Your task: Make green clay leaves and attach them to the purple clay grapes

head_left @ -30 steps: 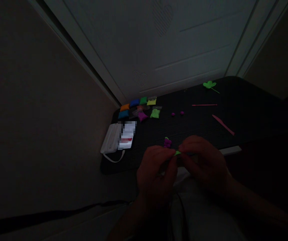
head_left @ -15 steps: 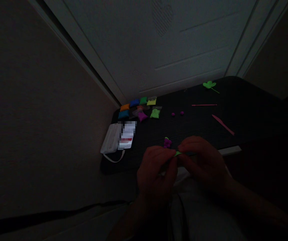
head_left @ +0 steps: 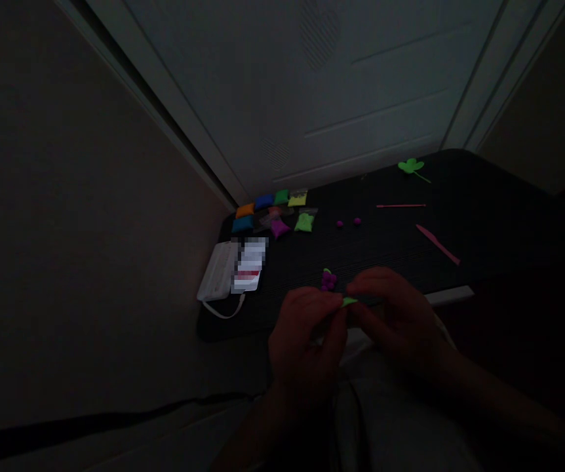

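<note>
A small flat piece of light green modelling clay (head_left: pixel 348 301) is pinched between the thumb and fingers of my left hand (head_left: pixel 305 331), just over the table's front edge. My right hand (head_left: pixel 400 318) is at the clay's right end, with its index fingertip raised a little above the piece and its thumb below, close to or touching it. Right behind the fingers lies a bunch of purple clay balls (head_left: pixel 329 280) with a bit of green on top; its lower part is partly hidden by my left hand.
On the dark table (head_left: pixel 381 252) are two loose purple balls (head_left: pixel 348 223), a pink thin tool (head_left: pixel 400 206), a pink clay knife (head_left: pixel 437 244) and a green leaf shape with stem (head_left: pixel 411 166). Coloured clay packets (head_left: pixel 263 201) and a white box with cable (head_left: pixel 217 270) are left. A door stands behind.
My right index finger has lifted slightly off the green clay, so more of its right end shows. My left hand keeps its pinch almost in place.
</note>
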`<state>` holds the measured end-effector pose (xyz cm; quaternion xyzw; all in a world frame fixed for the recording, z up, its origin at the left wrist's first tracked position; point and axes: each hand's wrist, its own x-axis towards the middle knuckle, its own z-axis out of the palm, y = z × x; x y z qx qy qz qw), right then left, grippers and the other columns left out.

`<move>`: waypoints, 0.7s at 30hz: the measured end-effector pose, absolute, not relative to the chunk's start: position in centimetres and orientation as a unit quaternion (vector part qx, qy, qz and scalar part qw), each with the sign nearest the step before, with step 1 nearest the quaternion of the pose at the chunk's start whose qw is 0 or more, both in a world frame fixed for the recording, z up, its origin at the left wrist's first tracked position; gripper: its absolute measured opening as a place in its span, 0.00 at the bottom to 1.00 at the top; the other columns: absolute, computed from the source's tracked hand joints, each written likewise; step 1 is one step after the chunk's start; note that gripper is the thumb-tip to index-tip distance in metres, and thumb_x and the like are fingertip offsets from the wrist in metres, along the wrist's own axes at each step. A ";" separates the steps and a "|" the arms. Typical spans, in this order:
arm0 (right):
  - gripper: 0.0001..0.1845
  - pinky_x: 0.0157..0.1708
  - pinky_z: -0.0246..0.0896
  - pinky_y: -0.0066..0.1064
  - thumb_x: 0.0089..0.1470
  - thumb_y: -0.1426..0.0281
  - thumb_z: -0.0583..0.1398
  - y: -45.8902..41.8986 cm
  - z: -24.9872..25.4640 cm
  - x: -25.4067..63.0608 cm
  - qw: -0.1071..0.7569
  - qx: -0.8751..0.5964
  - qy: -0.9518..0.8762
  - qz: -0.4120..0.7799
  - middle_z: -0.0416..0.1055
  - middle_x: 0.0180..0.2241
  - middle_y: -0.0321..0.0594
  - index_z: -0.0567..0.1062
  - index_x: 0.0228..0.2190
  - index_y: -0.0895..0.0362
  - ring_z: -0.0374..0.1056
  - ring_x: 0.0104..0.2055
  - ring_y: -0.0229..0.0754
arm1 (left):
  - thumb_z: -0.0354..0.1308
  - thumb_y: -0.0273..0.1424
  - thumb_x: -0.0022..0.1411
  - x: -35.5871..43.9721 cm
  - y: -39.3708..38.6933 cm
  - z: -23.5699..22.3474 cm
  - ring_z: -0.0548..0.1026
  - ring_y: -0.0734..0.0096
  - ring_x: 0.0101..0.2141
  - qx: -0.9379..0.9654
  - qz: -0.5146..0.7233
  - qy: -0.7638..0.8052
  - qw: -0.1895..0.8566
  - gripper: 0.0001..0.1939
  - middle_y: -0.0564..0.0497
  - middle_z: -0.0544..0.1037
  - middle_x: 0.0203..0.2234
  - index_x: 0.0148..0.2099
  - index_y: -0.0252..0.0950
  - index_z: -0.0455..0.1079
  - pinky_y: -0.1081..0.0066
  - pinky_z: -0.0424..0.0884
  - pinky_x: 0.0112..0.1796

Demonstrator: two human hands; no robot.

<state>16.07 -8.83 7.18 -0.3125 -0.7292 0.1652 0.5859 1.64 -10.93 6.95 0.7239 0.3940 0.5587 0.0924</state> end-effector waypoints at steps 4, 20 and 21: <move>0.09 0.31 0.66 0.30 0.47 0.77 0.59 -8.7 7.1 16.1 0.579 -0.311 -0.734 0.173 0.71 0.29 0.38 0.71 0.34 0.55 0.69 0.32 0.38 | 0.57 0.18 0.49 1.7 -10.9 6.9 0.72 0.71 0.35 0.720 0.560 0.397 0.100 0.16 0.51 0.75 0.32 0.40 0.38 0.68 0.67 0.71 0.36; 0.09 0.33 0.66 0.29 0.48 0.77 0.58 -8.6 6.6 16.0 0.581 -0.312 -0.736 0.156 0.71 0.30 0.38 0.71 0.34 0.56 0.68 0.33 0.37 | 0.56 0.23 0.53 1.7 -10.9 7.0 0.73 0.76 0.32 0.629 0.577 0.440 0.278 0.10 0.54 0.75 0.30 0.38 0.40 0.69 0.73 0.72 0.34; 0.09 0.33 0.66 0.29 0.48 0.77 0.59 -8.6 6.6 16.0 0.582 -0.311 -0.736 0.153 0.71 0.29 0.39 0.71 0.34 0.57 0.68 0.33 0.38 | 0.57 0.23 0.53 1.7 -10.9 7.0 0.73 0.76 0.31 0.624 0.577 0.442 0.286 0.10 0.54 0.75 0.30 0.38 0.40 0.69 0.73 0.72 0.33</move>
